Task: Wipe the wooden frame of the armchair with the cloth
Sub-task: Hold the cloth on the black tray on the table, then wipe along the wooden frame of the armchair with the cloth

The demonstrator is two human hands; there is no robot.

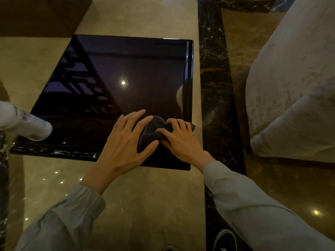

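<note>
A dark grey cloth lies bunched on the near right corner of a glossy dark wooden side table. My left hand rests flat with fingers spread, its fingertips and thumb on the cloth's left side. My right hand presses on the cloth's right side, fingers curled into the fabric. A pale upholstered armchair stands to the right of the table; none of its wooden frame shows.
A second pale upholstered arm reaches over the table's near left corner. The floor is polished beige marble with a dark veined strip between table and right armchair. My shoe shows at the bottom edge.
</note>
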